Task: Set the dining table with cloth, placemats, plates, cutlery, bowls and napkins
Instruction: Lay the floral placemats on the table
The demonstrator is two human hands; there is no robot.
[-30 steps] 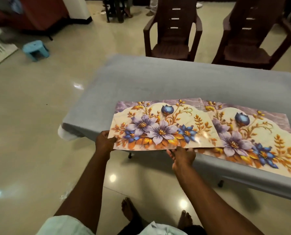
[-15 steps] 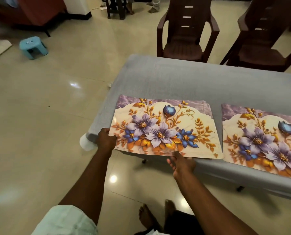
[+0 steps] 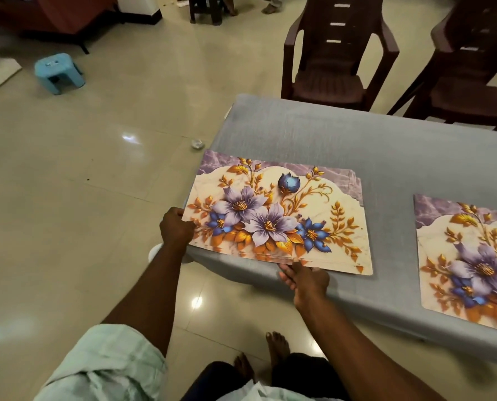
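A stack of floral placemats (image 3: 276, 215) lies at the left end of the table, which is covered by a grey cloth (image 3: 357, 140). The stack overhangs the near-left corner a little. My left hand (image 3: 175, 229) grips the stack's left edge. At the near edge my right hand (image 3: 305, 277) pinches the stack, thumb on top and fingers beneath. One more floral placemat (image 3: 467, 256) lies flat on the cloth to the right, apart from the stack.
Two dark brown plastic chairs (image 3: 334, 53) (image 3: 470, 70) stand behind the table's far side. A small blue stool (image 3: 58, 72) sits on the tiled floor at far left. A small crumpled scrap (image 3: 197, 143) lies on the floor by the table's left end. My bare feet (image 3: 273, 354) are below.
The stack in my hands has slid left, away from the single placemat, which stays on the cloth; a gap has opened between them. My view has shifted left with it.
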